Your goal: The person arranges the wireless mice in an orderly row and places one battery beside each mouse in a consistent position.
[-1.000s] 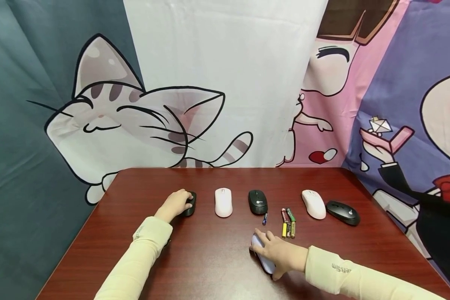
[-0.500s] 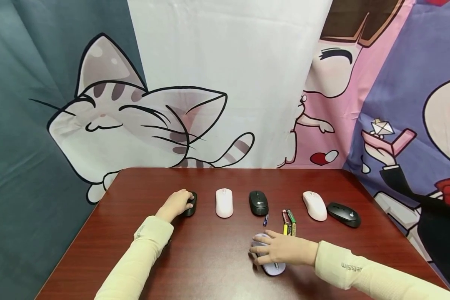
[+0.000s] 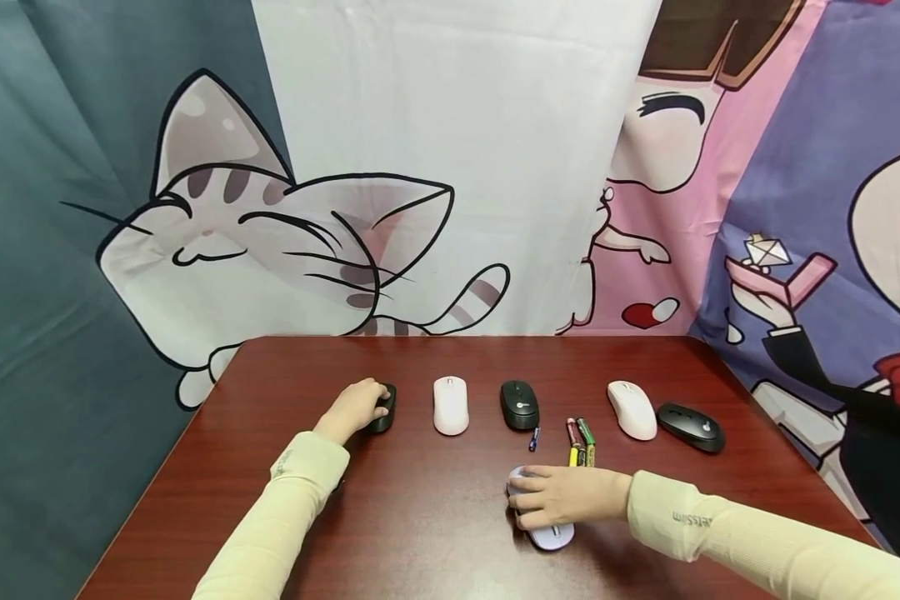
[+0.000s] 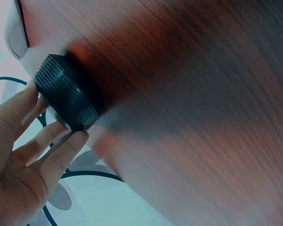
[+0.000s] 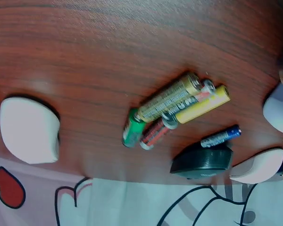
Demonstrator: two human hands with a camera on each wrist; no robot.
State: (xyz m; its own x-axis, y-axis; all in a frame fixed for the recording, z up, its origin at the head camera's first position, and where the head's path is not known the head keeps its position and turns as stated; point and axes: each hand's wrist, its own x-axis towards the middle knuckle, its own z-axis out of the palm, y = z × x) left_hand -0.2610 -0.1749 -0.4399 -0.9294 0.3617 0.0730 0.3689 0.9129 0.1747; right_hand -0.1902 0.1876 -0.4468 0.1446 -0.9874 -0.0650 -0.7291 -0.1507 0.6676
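Observation:
At the left of the table, my left hand (image 3: 354, 408) grips a black computer mouse (image 3: 383, 414). In the left wrist view my thumb and fingertips hold this mouse (image 4: 66, 92) by its sides, and its ribbed surface faces the camera. Nearer the front, my right hand (image 3: 566, 493) lies over a lavender computer mouse (image 3: 553, 537) with the fingers bent across it; the thumb is hidden. Only an edge of the lavender mouse (image 5: 280, 108) shows in the right wrist view. Several batteries (image 5: 172, 106) lie grouped just beyond my right hand.
A white mouse (image 3: 451, 406) and a black mouse (image 3: 520, 405) stand along the back of the wooden table (image 3: 412, 517). A blue battery (image 3: 534, 439) lies by that black mouse. Another white mouse (image 3: 632, 410) and black mouse (image 3: 691, 427) are at the right. A printed curtain (image 3: 450, 100) hangs behind.
My right hand has turned on the lavender mouse, uncovering its near end, and its fingers have drawn in closer together. The left hand keeps its hold on the black mouse.

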